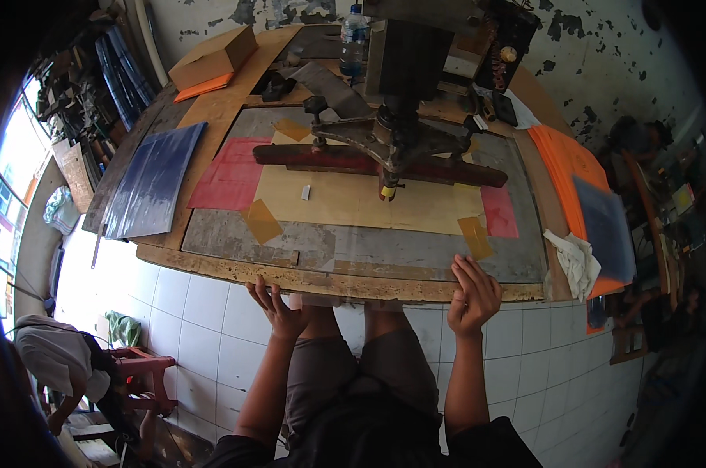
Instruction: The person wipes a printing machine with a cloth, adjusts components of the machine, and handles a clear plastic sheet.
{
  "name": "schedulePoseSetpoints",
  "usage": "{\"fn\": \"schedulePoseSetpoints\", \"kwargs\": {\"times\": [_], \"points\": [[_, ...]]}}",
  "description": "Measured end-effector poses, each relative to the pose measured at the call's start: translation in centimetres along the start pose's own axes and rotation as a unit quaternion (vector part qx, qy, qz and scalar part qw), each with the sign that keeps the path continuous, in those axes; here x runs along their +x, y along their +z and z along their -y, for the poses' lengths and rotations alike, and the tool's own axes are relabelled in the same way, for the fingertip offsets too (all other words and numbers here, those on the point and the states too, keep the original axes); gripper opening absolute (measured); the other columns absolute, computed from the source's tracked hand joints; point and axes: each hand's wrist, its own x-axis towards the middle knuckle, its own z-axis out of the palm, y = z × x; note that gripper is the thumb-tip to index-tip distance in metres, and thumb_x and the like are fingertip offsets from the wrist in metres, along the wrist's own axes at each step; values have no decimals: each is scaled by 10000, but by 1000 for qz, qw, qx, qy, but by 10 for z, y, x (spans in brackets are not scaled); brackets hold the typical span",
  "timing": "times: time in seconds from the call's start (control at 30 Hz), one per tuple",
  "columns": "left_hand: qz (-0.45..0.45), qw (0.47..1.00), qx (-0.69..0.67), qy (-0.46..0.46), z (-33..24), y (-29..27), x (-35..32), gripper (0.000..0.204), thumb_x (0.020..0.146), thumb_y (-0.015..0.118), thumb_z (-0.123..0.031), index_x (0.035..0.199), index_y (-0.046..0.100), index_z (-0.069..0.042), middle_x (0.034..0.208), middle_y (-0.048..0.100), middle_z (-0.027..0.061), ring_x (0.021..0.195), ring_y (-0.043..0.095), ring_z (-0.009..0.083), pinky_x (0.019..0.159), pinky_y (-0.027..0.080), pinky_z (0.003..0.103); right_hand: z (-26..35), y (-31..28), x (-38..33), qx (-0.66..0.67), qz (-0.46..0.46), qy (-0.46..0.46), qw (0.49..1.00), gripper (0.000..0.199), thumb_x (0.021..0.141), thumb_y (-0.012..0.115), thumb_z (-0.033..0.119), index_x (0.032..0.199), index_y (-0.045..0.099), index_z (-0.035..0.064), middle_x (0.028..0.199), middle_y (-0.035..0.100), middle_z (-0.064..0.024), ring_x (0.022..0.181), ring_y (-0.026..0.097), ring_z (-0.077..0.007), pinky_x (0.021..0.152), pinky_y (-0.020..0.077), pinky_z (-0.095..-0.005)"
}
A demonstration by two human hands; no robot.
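My left hand (276, 310) is at the near wooden edge of the worktable, its thumb and fingers closed on what looks like a clear plastic sheet (351, 301). The sheet is hard to see; a faint strip of it hangs over the edge above my legs. My right hand (475, 296) pinches the other side, fingers raised over the edge. Ahead lies a tan board (345, 204) with red pieces (232, 173) at both ends and brown tape (261, 221) at its corners. A small white piece (306, 192) sits on the board. Above it hangs a dark metal press frame (396, 144) with a long red-brown bar (322, 158).
Blue-tinted clear sheets (154, 181) lie at the table's left. To the right are orange sheets (567, 175), another bluish stack (604, 228) and a white cloth (577, 264). A cardboard box (212, 58) and water bottle (353, 43) stand behind. A person (64, 359) sits lower left by a red stool (154, 374).
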Motion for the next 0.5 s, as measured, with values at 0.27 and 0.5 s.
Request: {"fn": "schedulePoseSetpoints", "kwargs": {"times": [0.27, 0.5], "points": [[-8, 1000, -1, 1, -1, 1, 3, 1014, 924, 807, -328, 1726, 228, -109, 1738, 253, 340, 1619, 173, 643, 1260, 183, 812, -2, 0, -2, -3, 3, -1, 1000, 437, 1132, 462, 325, 1200, 833, 103, 1262, 838, -38, 1211, 786, -250, 907, 509, -365], [-12, 1000, -6, 4, -3, 2, 4, 1034, 920, 817, -331, 1735, 218, -115, 1738, 258, 335, 1618, 178, 640, 1261, 177, 814, -2, -1, -2, -2, 6, 5, 1000, 428, 1129, 476, 332, 1218, 832, 111, 1266, 837, -25, 1222, 782, -246, 944, 501, -369]]}}
